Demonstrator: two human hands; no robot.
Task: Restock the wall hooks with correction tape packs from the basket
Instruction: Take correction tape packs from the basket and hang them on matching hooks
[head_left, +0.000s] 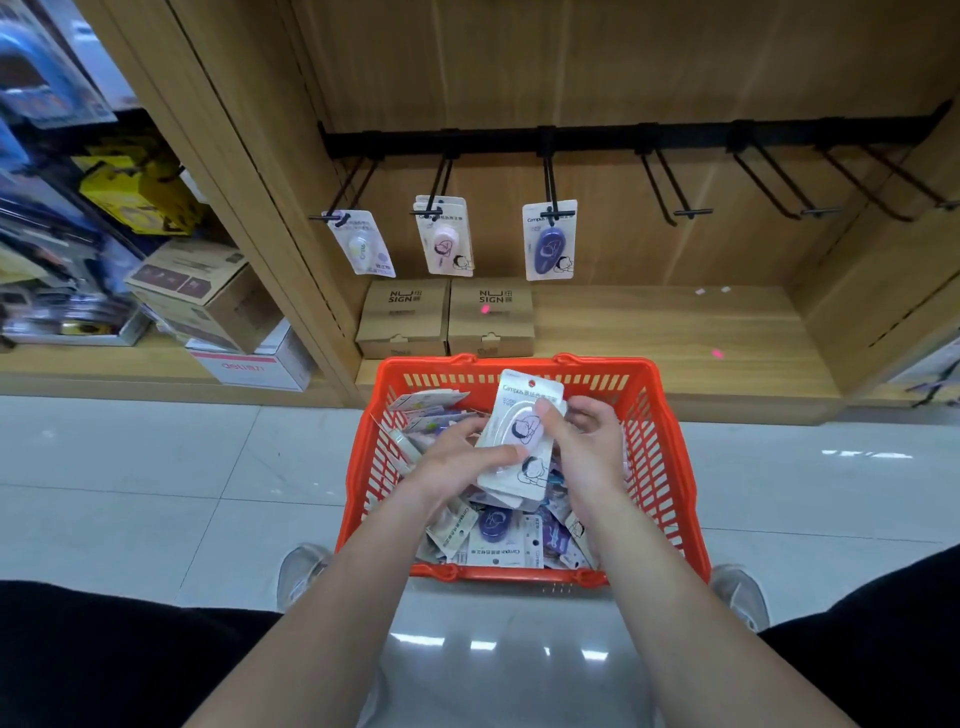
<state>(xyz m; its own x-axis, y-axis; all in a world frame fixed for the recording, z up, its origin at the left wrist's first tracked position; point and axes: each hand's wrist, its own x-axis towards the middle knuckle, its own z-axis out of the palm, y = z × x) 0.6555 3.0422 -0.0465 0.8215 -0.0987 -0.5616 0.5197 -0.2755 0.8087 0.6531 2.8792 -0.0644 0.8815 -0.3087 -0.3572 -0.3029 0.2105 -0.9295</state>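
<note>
head view: a person crouches over an orange basket (670, 452) that sits on the floor against a low wooden shelf (675, 338). both hands are above the basket, and both hold one correction tape pack (521, 415). it is lifted clear of the heap and tilted, its hang-hole end toward the wall. the left hand (457, 460) lays its thumb across the lower part of the card, with the fingers curled underneath. the right hand (589, 441) pinches the right edge, thumb on the face and fingers bent behind. more white cards seem to lie under the held one — i cannot tell whether they are in the grip too. loose packs (493, 535) lie in a jumble in the basket.

above, a black rail (597, 139) carries the wall hooks. the three on the left bear hanging packs (549, 241), while the empty hooks (675, 195) run off to the right. two brown boxes (402, 317) stand on the shelf under the hanging packs.

the pack looks very light: a thin card, probably stiff enough to hold flat but easy to bend, with a smooth plastic bubble that would likely slip under a thumb. i judge the card edges below the hole the best hold — that leaves the hole free to thread onto a hook tip.
</note>
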